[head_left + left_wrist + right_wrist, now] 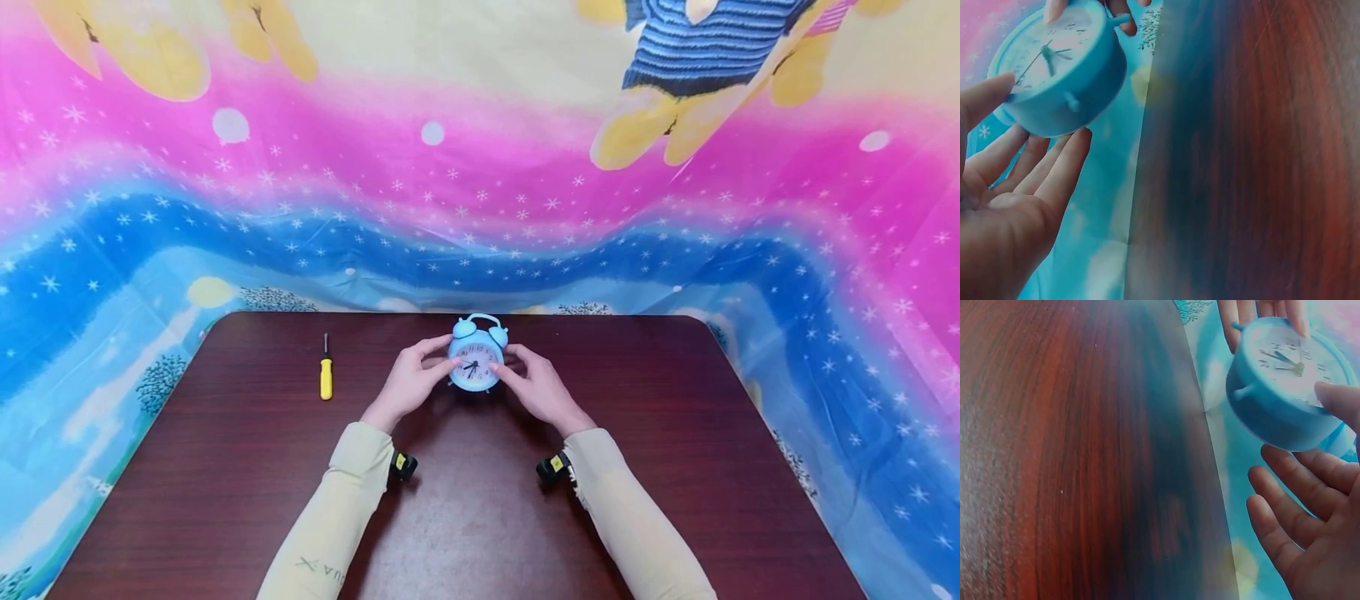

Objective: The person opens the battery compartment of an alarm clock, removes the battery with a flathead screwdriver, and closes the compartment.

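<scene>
A light blue twin-bell alarm clock (pixel 476 365) is held between my two hands near the far side of the table, its dial turned towards me and its bells and handle at the top. My left hand (pixel 411 377) grips its left side, thumb on the front of the dial and fingers behind. On the other side my right hand (pixel 542 383) pinches it the same way, thumb on the dial's edge. The left wrist view shows the blue case (pixel 1094 78) with a short foot poking out. In the right wrist view, several right fingers (pixel 1291 500) spread below the case.
A screwdriver (pixel 326 379) with a yellow handle lies on the dark wooden table (pixel 247 467) to the left of the clock. Behind the far table edge hangs a colourful printed cloth (pixel 480 192). Both wrists wear small black cameras.
</scene>
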`<control>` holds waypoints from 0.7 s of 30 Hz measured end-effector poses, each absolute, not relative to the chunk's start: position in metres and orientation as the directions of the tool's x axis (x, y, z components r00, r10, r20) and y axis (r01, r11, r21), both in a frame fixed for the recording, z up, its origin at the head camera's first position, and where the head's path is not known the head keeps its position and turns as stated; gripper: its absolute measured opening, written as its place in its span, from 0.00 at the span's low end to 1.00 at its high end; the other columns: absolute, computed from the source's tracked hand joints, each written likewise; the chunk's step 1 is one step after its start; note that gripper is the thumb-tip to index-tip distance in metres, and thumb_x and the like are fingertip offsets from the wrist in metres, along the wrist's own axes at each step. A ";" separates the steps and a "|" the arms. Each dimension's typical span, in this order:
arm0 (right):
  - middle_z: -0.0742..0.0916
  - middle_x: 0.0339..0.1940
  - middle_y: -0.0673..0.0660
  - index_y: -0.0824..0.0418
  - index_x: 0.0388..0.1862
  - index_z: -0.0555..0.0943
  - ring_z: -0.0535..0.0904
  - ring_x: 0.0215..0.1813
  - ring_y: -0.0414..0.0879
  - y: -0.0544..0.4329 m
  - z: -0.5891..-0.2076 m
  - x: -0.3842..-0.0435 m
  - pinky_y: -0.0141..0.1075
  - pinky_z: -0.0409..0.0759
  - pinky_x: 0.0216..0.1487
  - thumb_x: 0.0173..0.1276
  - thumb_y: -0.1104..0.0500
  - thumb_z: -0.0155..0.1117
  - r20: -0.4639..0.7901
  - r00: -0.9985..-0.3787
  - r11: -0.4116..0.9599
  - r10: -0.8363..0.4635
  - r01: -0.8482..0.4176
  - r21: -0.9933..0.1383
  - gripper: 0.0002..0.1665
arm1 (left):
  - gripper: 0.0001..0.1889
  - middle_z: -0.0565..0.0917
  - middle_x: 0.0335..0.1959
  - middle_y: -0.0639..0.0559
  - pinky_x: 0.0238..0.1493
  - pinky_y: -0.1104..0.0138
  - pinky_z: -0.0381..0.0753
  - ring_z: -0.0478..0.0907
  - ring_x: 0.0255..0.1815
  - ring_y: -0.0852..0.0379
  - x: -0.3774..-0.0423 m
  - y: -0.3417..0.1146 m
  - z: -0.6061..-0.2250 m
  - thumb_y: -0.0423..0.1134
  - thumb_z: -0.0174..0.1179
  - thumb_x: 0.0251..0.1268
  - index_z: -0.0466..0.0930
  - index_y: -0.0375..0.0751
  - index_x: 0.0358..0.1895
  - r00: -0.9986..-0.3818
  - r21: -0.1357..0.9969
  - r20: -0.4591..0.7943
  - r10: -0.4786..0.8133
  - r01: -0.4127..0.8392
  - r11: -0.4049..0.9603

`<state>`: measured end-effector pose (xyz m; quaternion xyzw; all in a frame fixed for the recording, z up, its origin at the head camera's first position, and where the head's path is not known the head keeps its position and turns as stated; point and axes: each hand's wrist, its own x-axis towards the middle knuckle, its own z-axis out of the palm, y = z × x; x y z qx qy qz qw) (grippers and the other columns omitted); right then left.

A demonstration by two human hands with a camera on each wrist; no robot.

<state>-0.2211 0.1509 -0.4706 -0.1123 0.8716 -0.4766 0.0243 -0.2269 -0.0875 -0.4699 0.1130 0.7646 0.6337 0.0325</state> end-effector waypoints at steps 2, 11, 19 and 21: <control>0.85 0.51 0.52 0.56 0.65 0.78 0.82 0.52 0.46 0.152 -0.471 -0.221 0.44 0.82 0.55 0.73 0.42 0.66 0.060 -0.972 0.503 -0.227 -0.170 -0.847 0.29 | 0.27 0.80 0.62 0.40 0.52 0.57 0.84 0.83 0.56 0.45 -0.228 -0.090 -0.468 0.34 0.67 0.69 0.75 0.35 0.69 -0.967 0.967 0.105 0.232 0.153 0.204; 0.85 0.51 0.50 0.51 0.62 0.79 0.84 0.46 0.46 0.157 -0.469 -0.222 0.43 0.83 0.48 0.70 0.48 0.72 0.063 -0.968 0.494 -0.242 -0.179 -0.851 0.25 | 0.27 0.79 0.63 0.41 0.52 0.58 0.84 0.86 0.49 0.45 -0.229 -0.093 -0.467 0.30 0.70 0.65 0.76 0.37 0.67 -0.959 0.952 0.097 0.267 0.168 0.257; 0.87 0.43 0.51 0.53 0.66 0.78 0.83 0.44 0.45 0.160 -0.473 -0.224 0.42 0.82 0.48 0.70 0.48 0.71 0.084 -0.965 0.500 -0.250 -0.203 -0.842 0.28 | 0.26 0.79 0.60 0.36 0.49 0.57 0.85 0.86 0.47 0.40 -0.226 -0.089 -0.468 0.23 0.69 0.61 0.76 0.33 0.63 -0.950 0.957 0.154 0.271 0.212 0.198; 0.88 0.41 0.50 0.54 0.67 0.77 0.84 0.43 0.46 0.160 -0.474 -0.224 0.42 0.82 0.45 0.71 0.48 0.71 0.064 -0.967 0.502 -0.247 -0.184 -0.845 0.29 | 0.26 0.78 0.60 0.35 0.49 0.56 0.85 0.86 0.48 0.38 -0.226 -0.089 -0.469 0.22 0.69 0.60 0.76 0.33 0.63 -0.949 0.956 0.173 0.264 0.226 0.188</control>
